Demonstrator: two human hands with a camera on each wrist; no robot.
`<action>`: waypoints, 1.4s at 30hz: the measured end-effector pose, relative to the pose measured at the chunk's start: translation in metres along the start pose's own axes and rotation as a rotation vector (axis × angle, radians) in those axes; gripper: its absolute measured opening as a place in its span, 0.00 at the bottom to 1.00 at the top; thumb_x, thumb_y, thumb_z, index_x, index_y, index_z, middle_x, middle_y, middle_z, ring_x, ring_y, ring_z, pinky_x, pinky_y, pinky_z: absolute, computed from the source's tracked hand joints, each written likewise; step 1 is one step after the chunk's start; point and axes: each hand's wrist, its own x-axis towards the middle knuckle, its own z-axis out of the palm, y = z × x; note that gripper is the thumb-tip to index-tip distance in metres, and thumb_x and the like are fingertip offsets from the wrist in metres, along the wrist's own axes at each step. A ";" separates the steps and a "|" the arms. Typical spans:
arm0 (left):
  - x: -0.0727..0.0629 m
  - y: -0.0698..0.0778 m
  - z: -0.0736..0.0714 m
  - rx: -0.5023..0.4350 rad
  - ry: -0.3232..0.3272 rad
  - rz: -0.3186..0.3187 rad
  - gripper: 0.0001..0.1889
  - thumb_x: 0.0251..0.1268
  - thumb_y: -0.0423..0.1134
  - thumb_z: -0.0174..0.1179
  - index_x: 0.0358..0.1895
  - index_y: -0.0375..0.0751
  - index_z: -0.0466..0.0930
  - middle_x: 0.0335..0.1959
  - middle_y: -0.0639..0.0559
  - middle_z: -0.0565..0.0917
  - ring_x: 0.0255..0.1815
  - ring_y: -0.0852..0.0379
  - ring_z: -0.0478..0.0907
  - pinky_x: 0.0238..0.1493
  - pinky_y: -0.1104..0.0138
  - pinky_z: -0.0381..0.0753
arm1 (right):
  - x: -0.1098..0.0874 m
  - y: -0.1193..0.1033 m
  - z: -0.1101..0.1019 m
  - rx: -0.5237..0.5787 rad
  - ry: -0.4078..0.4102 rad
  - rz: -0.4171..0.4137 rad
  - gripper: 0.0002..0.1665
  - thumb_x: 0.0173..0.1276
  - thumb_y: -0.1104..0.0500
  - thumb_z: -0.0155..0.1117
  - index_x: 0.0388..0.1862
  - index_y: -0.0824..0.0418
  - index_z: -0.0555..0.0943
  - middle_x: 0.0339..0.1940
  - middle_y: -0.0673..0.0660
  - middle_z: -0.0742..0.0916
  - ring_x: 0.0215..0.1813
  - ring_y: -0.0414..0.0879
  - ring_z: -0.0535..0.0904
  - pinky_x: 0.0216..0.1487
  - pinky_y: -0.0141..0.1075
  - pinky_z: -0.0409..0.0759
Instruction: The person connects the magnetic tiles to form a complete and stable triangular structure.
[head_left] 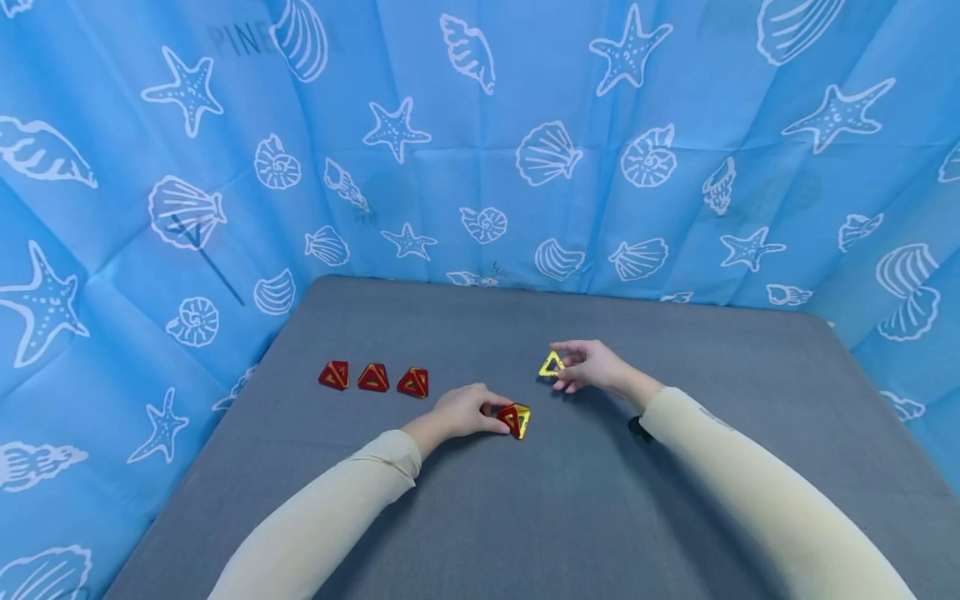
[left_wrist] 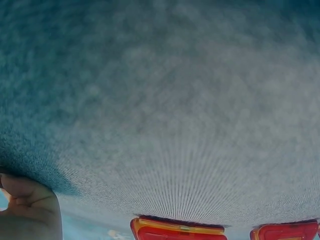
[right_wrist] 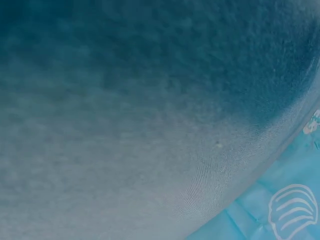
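Note:
Near the middle of the table, in the head view, my left hand (head_left: 465, 410) grips a small pyramid of red and yellow triangular tiles (head_left: 514, 419) between thumb and fingers. Its thumb side also shows at the lower left of the left wrist view. Further right and back, my right hand (head_left: 596, 367) pinches a yellow triangular tile (head_left: 552, 365) with an open centre, apart from the pyramid. In the right wrist view neither the hand nor the tile shows.
Left of my left hand three red and yellow pyramids stand in a row: a left one (head_left: 334, 375), a middle one (head_left: 373, 377) and a right one (head_left: 414, 382). Grey cloth covers the table (head_left: 480, 525). A blue curtain (head_left: 480, 167) hangs behind. Something dark (head_left: 639, 429) shows beside the right cuff.

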 end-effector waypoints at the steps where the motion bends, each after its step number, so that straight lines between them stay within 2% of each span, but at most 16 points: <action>1: 0.000 0.000 0.000 -0.004 0.001 0.002 0.26 0.61 0.55 0.66 0.63 0.55 0.78 0.31 0.57 0.72 0.31 0.60 0.67 0.30 0.68 0.62 | -0.002 0.000 0.000 0.003 -0.003 0.007 0.34 0.72 0.71 0.55 0.74 0.71 0.58 0.44 0.64 0.77 0.40 0.47 0.85 0.41 0.40 0.81; 4: -0.001 0.001 0.000 -0.011 0.002 0.000 0.27 0.60 0.55 0.66 0.63 0.55 0.78 0.31 0.58 0.72 0.31 0.60 0.67 0.30 0.68 0.62 | -0.006 0.000 0.002 0.000 -0.011 0.020 0.35 0.70 0.71 0.57 0.74 0.71 0.59 0.44 0.63 0.77 0.41 0.47 0.85 0.40 0.38 0.81; 11: -0.002 0.003 -0.002 -0.012 0.010 -0.011 0.26 0.60 0.55 0.67 0.62 0.56 0.79 0.31 0.58 0.72 0.30 0.60 0.67 0.30 0.68 0.62 | -0.015 0.002 0.005 -0.059 -0.034 -0.017 0.34 0.68 0.69 0.61 0.71 0.74 0.62 0.40 0.61 0.81 0.42 0.48 0.84 0.38 0.38 0.81; 21: -0.001 0.002 -0.003 -0.013 0.003 -0.005 0.25 0.61 0.54 0.66 0.62 0.55 0.79 0.32 0.57 0.73 0.30 0.60 0.66 0.30 0.68 0.62 | -0.025 0.008 0.018 -0.175 -0.011 -0.068 0.35 0.64 0.64 0.69 0.65 0.75 0.66 0.34 0.55 0.84 0.34 0.45 0.78 0.40 0.40 0.76; 29: -0.002 0.002 -0.001 -0.022 0.029 -0.001 0.24 0.61 0.53 0.66 0.60 0.55 0.81 0.30 0.58 0.72 0.29 0.61 0.66 0.29 0.68 0.61 | -0.035 0.011 0.032 -0.128 -0.043 -0.066 0.24 0.65 0.69 0.65 0.54 0.70 0.65 0.24 0.55 0.81 0.30 0.49 0.82 0.37 0.41 0.78; 35: -0.001 0.001 0.000 -0.026 0.029 -0.011 0.24 0.61 0.54 0.66 0.60 0.55 0.81 0.30 0.58 0.72 0.28 0.60 0.66 0.28 0.68 0.61 | -0.039 0.011 0.034 -0.116 -0.092 -0.093 0.32 0.67 0.70 0.63 0.68 0.71 0.65 0.25 0.57 0.81 0.30 0.50 0.84 0.40 0.42 0.82; 38: -0.002 0.002 -0.001 -0.026 0.026 -0.008 0.24 0.61 0.54 0.66 0.60 0.55 0.81 0.30 0.57 0.72 0.28 0.60 0.66 0.28 0.68 0.61 | -0.041 0.012 0.034 -0.121 -0.119 -0.106 0.31 0.67 0.69 0.63 0.68 0.74 0.67 0.26 0.58 0.81 0.30 0.49 0.84 0.40 0.41 0.82; 42: -0.003 0.003 -0.001 -0.025 0.029 -0.003 0.24 0.62 0.54 0.65 0.60 0.55 0.81 0.30 0.57 0.72 0.28 0.60 0.66 0.28 0.68 0.61 | -0.042 0.015 0.034 -0.108 -0.112 -0.089 0.30 0.67 0.68 0.64 0.65 0.78 0.68 0.27 0.57 0.83 0.31 0.49 0.85 0.41 0.41 0.82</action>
